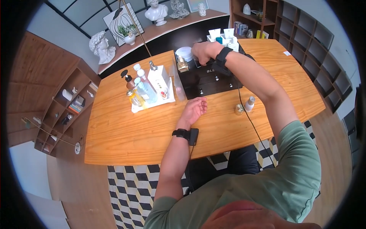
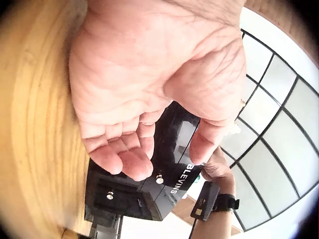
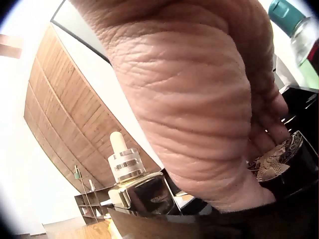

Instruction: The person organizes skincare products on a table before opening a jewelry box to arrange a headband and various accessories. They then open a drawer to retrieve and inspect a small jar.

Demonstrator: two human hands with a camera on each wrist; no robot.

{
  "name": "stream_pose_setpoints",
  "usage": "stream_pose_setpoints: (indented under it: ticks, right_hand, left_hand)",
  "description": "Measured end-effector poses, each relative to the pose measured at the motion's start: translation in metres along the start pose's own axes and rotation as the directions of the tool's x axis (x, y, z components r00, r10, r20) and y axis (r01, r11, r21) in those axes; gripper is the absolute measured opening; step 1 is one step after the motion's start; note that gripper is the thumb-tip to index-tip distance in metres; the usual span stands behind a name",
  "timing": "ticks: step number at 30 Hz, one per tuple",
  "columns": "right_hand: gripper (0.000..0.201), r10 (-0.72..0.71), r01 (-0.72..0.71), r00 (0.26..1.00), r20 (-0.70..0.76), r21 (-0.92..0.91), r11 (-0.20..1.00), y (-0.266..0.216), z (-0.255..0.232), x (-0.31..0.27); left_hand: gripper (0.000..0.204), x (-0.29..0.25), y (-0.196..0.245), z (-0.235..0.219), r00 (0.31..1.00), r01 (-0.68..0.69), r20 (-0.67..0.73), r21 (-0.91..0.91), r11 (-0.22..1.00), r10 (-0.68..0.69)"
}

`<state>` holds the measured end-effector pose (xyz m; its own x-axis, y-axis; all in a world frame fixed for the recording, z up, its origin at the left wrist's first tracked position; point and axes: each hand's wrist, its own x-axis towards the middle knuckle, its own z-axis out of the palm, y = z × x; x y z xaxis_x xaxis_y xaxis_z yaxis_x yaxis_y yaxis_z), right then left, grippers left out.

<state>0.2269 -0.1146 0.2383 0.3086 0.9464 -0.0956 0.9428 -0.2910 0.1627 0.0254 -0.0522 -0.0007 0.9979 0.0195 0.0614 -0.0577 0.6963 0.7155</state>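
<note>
My right hand [image 1: 207, 51] reaches over the top of a black cosmetics organizer [image 1: 194, 82] with small knobbed drawers. In the right wrist view, its thumb and curled fingers come down around a dark round case [image 3: 279, 162] with a gold raised pattern. Part of that case is hidden by the hand. A square dropper bottle [image 3: 144, 191] stands beside the wrist, and a white-lidded jar [image 1: 185, 52] is left of the hand in the head view. My left hand [image 1: 195, 110] rests palm up near the organizer's front, its fingers loosely bent around nothing.
A white tray [image 1: 170, 98] with several pump and spray bottles stands left of the organizer. Two small bottles, one white [image 1: 250, 104] and one clear [image 1: 239, 110], stand at its front right. White tubes [image 1: 228, 33] rise at its back. A cable [image 1: 248, 118] hangs from my right wrist.
</note>
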Motion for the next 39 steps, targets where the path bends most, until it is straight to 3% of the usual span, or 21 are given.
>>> stream_pose_setpoints:
  ticks: [4,15,18,20,21,22,24,29,35,39]
  right_hand:
    - [0.033,-0.004,0.003,0.999,-0.049,-0.007,1.0,-0.007,-0.002,-0.011]
    - [0.034,-0.073,0.072,0.997,-0.033,-0.037,0.997,0.002,-0.007,0.0]
    - [0.045,-0.063,0.07,0.995,-0.079,0.084,0.994,-0.006,-0.03,-0.006]
    - [0.045,-0.251,0.36,0.906,-0.34,0.308,0.881,0.003,-0.018,0.013]
    - [0.042,-0.294,0.454,0.846,-0.445,0.31,0.835,-0.005,-0.014,0.014]
    - [0.042,-0.292,0.452,0.847,-0.444,0.312,0.836,-0.008,-0.015,0.014]
    - [0.048,-0.269,0.307,0.951,-0.15,0.383,0.871,-0.015,-0.02,0.012]
    - [0.04,-0.272,0.343,0.935,-0.225,0.397,0.851,-0.015,-0.01,0.018]
    - [0.035,-0.252,0.351,0.904,-0.344,0.265,0.898,-0.008,-0.003,0.021]
    - [0.036,-0.233,0.326,0.912,-0.338,0.251,0.911,-0.001,0.002,0.03]
  left_hand:
    - [0.022,-0.002,0.002,0.01,0.998,0.01,-0.065,0.011,1.0,-0.009]
    - [0.022,-0.004,0.004,0.013,0.998,0.017,-0.054,0.01,1.0,-0.017]
    - [0.022,-0.003,0.003,0.012,0.998,0.011,-0.054,0.011,1.0,-0.011]
    - [0.021,-0.004,0.002,0.012,0.999,0.015,-0.051,0.015,1.0,-0.014]
    - [0.021,-0.004,0.002,0.012,0.998,0.014,-0.058,0.014,1.0,-0.013]
    - [0.021,-0.003,0.002,0.012,0.998,0.012,-0.065,0.012,1.0,-0.011]
    - [0.021,-0.004,0.002,0.013,0.998,0.011,-0.065,0.012,1.0,-0.01]
    - [0.021,-0.004,0.003,0.012,0.998,0.012,-0.065,0.016,1.0,-0.011]
    - [0.028,-0.001,-0.002,0.002,1.0,0.012,-0.028,0.0,1.0,-0.012]
    - [0.027,-0.001,0.0,0.004,0.999,0.02,-0.03,0.014,1.0,-0.019]
